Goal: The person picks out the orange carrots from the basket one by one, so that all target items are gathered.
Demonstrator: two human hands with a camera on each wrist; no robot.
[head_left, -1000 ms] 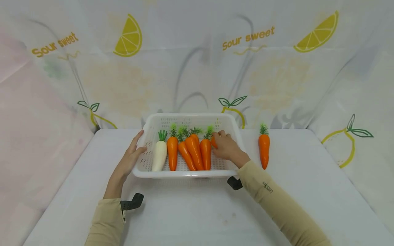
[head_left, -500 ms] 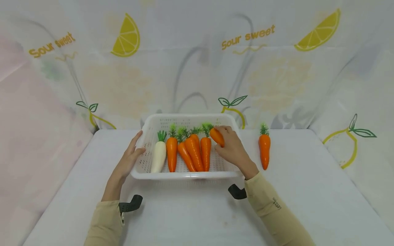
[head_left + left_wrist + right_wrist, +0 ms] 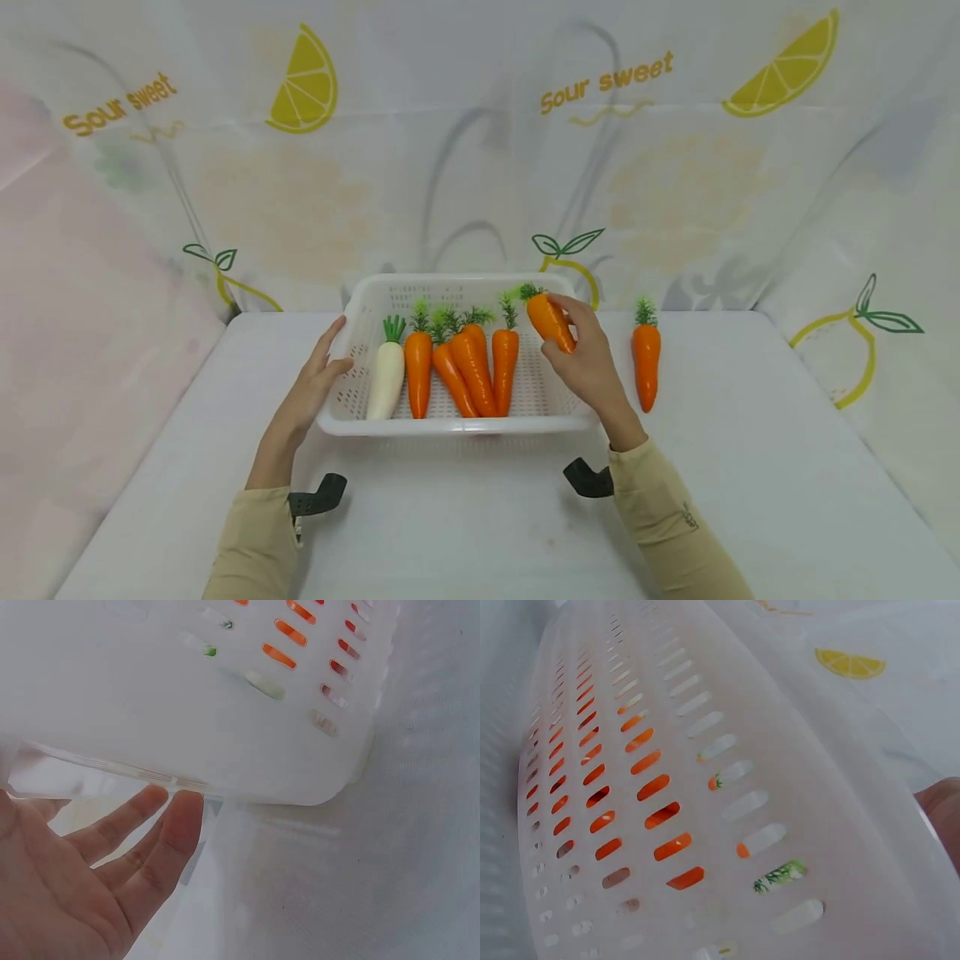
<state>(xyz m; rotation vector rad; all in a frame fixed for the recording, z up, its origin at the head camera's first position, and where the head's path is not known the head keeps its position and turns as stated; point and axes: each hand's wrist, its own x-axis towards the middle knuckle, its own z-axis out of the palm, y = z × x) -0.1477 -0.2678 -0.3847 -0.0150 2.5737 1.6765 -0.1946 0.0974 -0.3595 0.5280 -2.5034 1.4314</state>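
In the head view a white plastic basket (image 3: 465, 427) bears a white radish (image 3: 386, 382) at its left and several orange carrots (image 3: 418, 375) to the right of it. My right hand (image 3: 594, 371) holds another carrot (image 3: 546, 317) above the basket's right side, thumb and fingers round its lower part, its leafy top tilted up and left. My left hand (image 3: 307, 393) is at the basket's left edge with extended fingers. Its fingertips meet the rim in the left wrist view. Most of the right hand is hidden behind the basket wall (image 3: 840, 825) in the right wrist view.
One more carrot (image 3: 646, 367) lies on the white-covered table (image 3: 465, 525), right of the basket. A patterned cloth (image 3: 420, 167) with lemon prints hangs behind. Black angled mounts (image 3: 587, 479) stick out at both wrists.
My right hand has lifted a carrot from the basket's right side and drawn it to the right, bringing more of it into sight. The left hand stays at the left edge.
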